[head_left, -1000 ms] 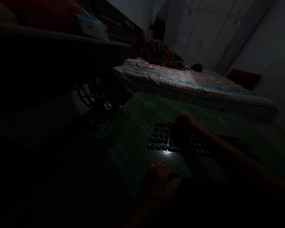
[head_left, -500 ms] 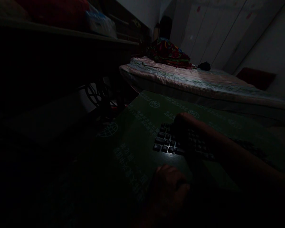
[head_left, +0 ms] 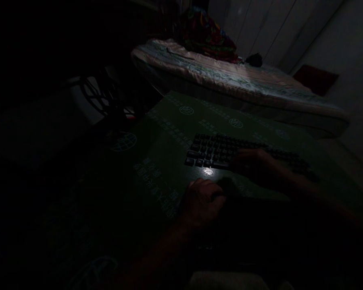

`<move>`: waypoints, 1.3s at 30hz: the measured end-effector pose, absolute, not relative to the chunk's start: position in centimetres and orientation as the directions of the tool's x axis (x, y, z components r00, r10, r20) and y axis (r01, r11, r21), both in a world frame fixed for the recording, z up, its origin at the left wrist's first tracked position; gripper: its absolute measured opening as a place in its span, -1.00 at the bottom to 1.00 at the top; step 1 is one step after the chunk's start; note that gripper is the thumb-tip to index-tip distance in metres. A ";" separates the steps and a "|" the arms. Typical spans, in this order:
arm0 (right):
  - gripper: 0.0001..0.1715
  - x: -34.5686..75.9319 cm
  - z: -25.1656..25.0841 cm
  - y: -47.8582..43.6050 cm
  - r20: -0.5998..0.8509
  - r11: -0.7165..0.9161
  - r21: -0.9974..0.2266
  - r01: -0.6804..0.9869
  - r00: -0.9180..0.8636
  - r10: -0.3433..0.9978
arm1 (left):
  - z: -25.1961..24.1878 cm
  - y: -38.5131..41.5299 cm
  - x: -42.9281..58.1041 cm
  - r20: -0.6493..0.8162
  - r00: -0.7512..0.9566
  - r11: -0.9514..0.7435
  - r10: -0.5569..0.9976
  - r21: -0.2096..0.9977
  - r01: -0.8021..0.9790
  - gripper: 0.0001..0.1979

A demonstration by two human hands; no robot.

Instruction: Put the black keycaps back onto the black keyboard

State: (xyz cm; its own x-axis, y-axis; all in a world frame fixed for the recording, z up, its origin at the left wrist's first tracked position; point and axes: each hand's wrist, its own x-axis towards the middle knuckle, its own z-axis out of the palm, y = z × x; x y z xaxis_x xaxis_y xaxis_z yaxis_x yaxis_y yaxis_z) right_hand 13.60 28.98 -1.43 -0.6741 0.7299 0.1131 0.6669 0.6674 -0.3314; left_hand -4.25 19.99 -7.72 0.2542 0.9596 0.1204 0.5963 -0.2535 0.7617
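Observation:
Rows of dark keycaps lie in keyboard order on a green board with pale printing; no case shows round them. My right hand is over the front rows, by the long space bar. Its fingers point left and are held together; whatever they pinch is lost in the dark. Nearer to me, my left hand is closed, knuckles up and thumb bent in. A black shape beside it and below it is too dark to name, and so is anything in its grip.
Beyond the board stands a bed with a pale patterned mattress and a heap of red flowered cloth. To the left is a dark spoked wheel. Light glares off the board just before the keycaps.
My right hand has come from the back rows to the front of the keycaps, uncovering more of them. My left hand stays closed. The view has tilted down.

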 end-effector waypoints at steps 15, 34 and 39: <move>-0.82 14.1 -4.1 21.2 0.081 0.685 -0.299 0.664 -0.698 0.712 | -8.1 20.4 -4.2 0.166 0.276 -0.308 0.947 0.713 0.630 -0.91; -0.78 14.9 -7.5 21.1 0.344 0.752 -0.396 0.527 -0.674 0.654 | -8.3 20.3 -4.0 0.175 0.275 -0.313 0.945 0.721 0.618 -0.88; -0.79 14.8 -7.7 20.6 0.389 0.729 -0.447 0.519 -0.621 0.681 | -8.3 20.3 -4.0 0.183 0.276 -0.321 0.944 0.711 0.626 -0.89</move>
